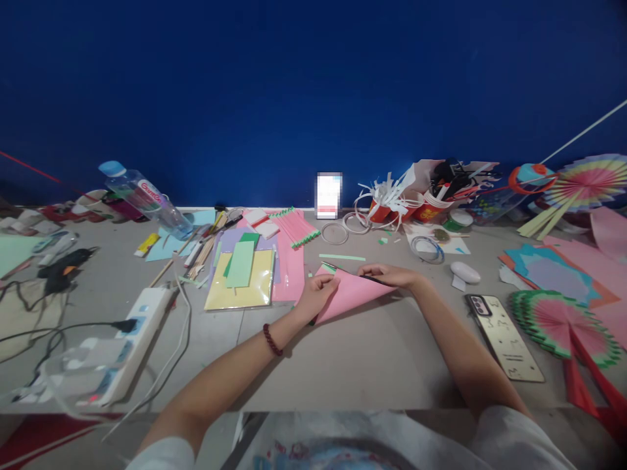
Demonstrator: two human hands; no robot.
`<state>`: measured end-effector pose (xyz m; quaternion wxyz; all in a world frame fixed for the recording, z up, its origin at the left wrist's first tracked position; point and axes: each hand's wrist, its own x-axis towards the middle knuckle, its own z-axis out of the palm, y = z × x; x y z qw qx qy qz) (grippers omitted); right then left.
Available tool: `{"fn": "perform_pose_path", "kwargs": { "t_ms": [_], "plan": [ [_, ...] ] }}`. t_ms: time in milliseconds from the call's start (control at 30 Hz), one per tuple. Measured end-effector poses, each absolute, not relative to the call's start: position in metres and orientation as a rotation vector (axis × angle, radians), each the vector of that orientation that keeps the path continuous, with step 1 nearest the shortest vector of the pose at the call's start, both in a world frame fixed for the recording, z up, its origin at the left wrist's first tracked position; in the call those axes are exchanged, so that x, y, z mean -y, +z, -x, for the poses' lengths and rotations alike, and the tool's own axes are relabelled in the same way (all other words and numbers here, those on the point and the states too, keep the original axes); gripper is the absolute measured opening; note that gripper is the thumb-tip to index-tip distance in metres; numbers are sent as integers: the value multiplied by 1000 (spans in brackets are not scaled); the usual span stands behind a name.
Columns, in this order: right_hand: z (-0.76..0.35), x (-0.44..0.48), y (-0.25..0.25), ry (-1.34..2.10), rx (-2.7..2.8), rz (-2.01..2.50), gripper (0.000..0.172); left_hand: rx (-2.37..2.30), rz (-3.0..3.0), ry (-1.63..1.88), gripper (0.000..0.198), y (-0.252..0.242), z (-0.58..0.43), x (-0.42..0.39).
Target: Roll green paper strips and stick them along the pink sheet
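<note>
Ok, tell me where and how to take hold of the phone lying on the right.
Come from above and pinch the phone across its long edges, at the near end. It lies flat, camera side up, so the edges probably give the best purchase; the far end carries the lenses, and the green-edged fan sits close to its right.

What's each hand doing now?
Left hand: closed, holding the pink paper.
Right hand: at the paper's far edge; partly hidden, grip cannot be told.

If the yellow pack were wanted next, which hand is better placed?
Left hand, probably: it's nearer the yellow pack, while the right hand sits farther across the pink paper.
</note>
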<state>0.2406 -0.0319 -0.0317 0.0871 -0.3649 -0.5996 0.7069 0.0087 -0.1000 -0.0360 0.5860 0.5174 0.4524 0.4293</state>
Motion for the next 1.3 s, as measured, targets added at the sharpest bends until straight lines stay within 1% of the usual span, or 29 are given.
{"fn": "perform_pose_path", "kwargs": {
  "t_ms": [667,1033,1100,1200,1233,1267,1300],
  "plan": [
    [-240,31,-31,2049,1864,1096,43,-1051,-1208,1004,47,-39,-9,100],
    [-241,31,-34,2045,1682,1116,44,-1045,-1181,1043,47,-41,-9,100],
    [-240,31,-31,2046,1647,1131,43,-1001,-1146,1020,52,-41,-10,100],
    [-242,30,-24,2016,1609,1156,45,-815,-1106,914,72,-42,-11,103],
    [-243,30,-21,2000,1603,1162,45,-768,-1148,878,74,-42,-11,104],
    [-245,29,-18,1974,1601,1166,45,-745,-1242,847,71,-43,-11,105],
    [-247,29,-15,1939,1602,1171,44,-749,-1382,825,64,-43,-11,107]
  ]
}}
